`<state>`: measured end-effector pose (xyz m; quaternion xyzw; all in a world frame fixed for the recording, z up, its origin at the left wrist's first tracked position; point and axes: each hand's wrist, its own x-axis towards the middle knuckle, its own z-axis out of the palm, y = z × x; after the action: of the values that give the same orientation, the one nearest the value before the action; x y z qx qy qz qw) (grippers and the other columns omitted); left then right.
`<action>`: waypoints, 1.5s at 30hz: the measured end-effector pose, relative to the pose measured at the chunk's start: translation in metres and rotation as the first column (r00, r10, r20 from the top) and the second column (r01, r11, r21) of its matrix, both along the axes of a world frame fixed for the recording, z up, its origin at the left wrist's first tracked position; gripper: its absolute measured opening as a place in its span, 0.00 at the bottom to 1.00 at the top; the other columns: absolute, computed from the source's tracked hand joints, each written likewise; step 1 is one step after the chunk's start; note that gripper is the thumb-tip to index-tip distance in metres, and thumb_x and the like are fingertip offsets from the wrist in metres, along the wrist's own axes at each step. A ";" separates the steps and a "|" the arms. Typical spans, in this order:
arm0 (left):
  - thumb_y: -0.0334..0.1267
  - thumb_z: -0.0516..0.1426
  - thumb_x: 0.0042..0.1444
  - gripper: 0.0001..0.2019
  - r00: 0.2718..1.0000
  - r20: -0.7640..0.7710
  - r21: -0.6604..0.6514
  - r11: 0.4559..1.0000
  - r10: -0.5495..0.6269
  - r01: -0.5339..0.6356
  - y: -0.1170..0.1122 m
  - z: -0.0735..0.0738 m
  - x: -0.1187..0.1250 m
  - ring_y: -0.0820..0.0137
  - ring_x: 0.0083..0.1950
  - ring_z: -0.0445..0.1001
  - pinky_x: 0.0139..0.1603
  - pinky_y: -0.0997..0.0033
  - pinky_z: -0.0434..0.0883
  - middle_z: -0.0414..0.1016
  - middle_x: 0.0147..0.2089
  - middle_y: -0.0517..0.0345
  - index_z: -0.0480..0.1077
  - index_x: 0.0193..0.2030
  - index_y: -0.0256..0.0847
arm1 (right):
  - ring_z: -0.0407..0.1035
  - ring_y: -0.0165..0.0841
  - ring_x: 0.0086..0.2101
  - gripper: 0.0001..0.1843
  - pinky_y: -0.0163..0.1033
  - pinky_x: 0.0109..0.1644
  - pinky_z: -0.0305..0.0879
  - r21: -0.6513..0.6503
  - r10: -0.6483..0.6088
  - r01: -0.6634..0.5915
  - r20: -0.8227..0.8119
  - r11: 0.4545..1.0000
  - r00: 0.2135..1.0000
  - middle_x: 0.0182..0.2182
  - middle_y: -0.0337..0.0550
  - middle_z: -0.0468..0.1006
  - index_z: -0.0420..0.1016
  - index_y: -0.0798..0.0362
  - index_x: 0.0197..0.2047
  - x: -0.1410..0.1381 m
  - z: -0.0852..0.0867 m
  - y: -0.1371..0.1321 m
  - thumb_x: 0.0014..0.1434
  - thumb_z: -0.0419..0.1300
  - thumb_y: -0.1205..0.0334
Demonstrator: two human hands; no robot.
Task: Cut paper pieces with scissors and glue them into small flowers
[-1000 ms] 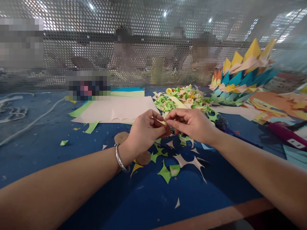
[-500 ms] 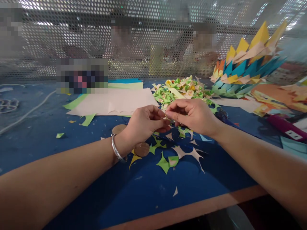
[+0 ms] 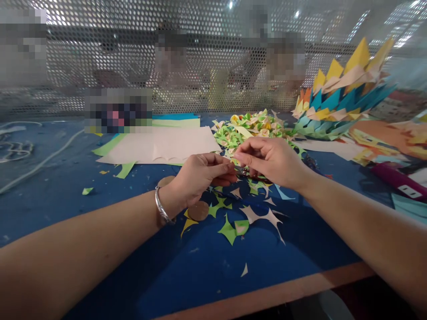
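Note:
My left hand (image 3: pixel 200 178) and my right hand (image 3: pixel 270 161) meet above the blue table (image 3: pixel 200 271), fingertips pinched together on a small folded piece of paper (image 3: pixel 238 170) that is mostly hidden between them. A silver bangle (image 3: pixel 161 208) sits on my left wrist. Under the hands lie green, yellow and pale paper scraps (image 3: pixel 247 220). Just beyond the hands is a pile of small folded green and cream paper pieces (image 3: pixel 250 129).
A pale sheet of paper (image 3: pixel 160 146) lies to the left over green and blue sheets. A stack of folded yellow, blue and orange paper (image 3: pixel 336 98) stands at the right, with more coloured paper (image 3: pixel 383 142) and a purple object (image 3: pixel 396 180). A perforated metal screen (image 3: pixel 200 53) closes the back; people sit behind it.
Both hands stayed together on the small paper piece; the fingers shifted slightly and the view moved a little.

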<state>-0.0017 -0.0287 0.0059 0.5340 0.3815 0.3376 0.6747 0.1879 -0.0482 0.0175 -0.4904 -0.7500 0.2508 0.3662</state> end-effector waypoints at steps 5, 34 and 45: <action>0.34 0.64 0.52 0.05 0.989 0.068 0.127 0.982 0.130 -0.137 0.006 0.000 -0.003 0.74 0.33 0.76 0.35 0.74 0.70 0.76 0.30 0.59 0.73 0.28 0.38 | 0.63 0.26 0.22 0.10 0.34 0.25 0.57 -0.003 0.072 -0.074 0.273 0.997 0.959 0.21 0.37 0.72 0.74 0.54 0.32 0.002 0.006 -0.002 0.60 0.61 0.56; 0.30 0.65 0.51 0.04 0.968 0.108 0.009 0.973 0.228 -0.230 0.015 -0.001 -0.003 0.79 0.30 0.70 0.36 0.77 0.67 0.73 0.28 0.61 0.75 0.27 0.37 | 0.60 0.26 0.20 0.05 0.35 0.27 0.57 0.071 0.024 -0.056 0.382 0.996 0.924 0.19 0.35 0.69 0.70 0.51 0.27 0.012 0.019 -0.009 0.54 0.61 0.63; 0.27 0.63 0.52 0.05 0.999 0.035 -0.086 0.996 0.026 -0.023 0.007 0.002 -0.002 0.78 0.29 0.72 0.35 0.78 0.67 0.75 0.27 0.60 0.74 0.26 0.37 | 0.62 0.26 0.22 0.04 0.35 0.29 0.57 0.073 0.040 -0.075 0.401 0.995 0.915 0.20 0.35 0.70 0.70 0.53 0.29 0.014 0.014 -0.001 0.54 0.61 0.63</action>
<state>-0.0040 -0.0222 0.0078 0.4936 0.3899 0.3388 0.6997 0.2024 -0.0497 0.0314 -0.4927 -0.8330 0.1237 0.2191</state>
